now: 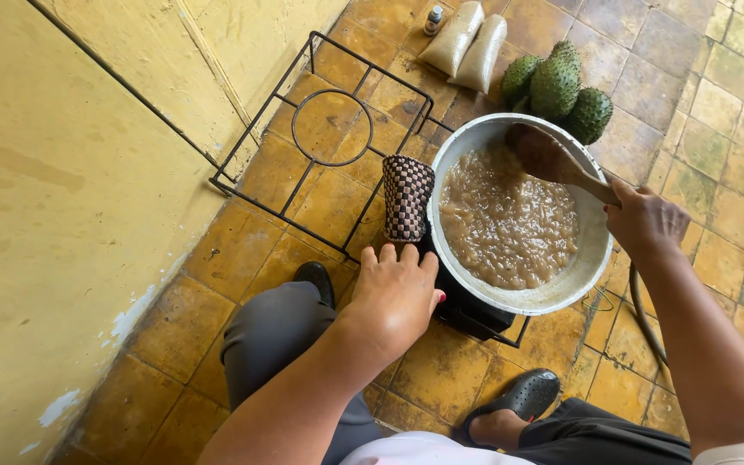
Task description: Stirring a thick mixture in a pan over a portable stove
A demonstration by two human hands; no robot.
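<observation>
Worn ochre tile floor [441, 370] against a yellow wall [62, 215]; the person squats over a low black burner frame [325, 138], feet in dark clogs either side. A wide metal pot [592, 258] sits on the near burner, full of pale brown, lumpy pulp [505, 228].

Right hand [647, 222] closed round the handle of a wooden spoon [548, 159], bowl raised clear at the far rim, likely for stirring reach. Left hand [396, 293] lies loosely curled, holding nothing, fingertips at a woven checkered pad [407, 196] propped just ahead of it beside the pot, seemingly steadying the pot's side.

Beyond the right hand: spiky green fruits [557, 86], two filled clear bags [467, 39], a small bottle [433, 19].
</observation>
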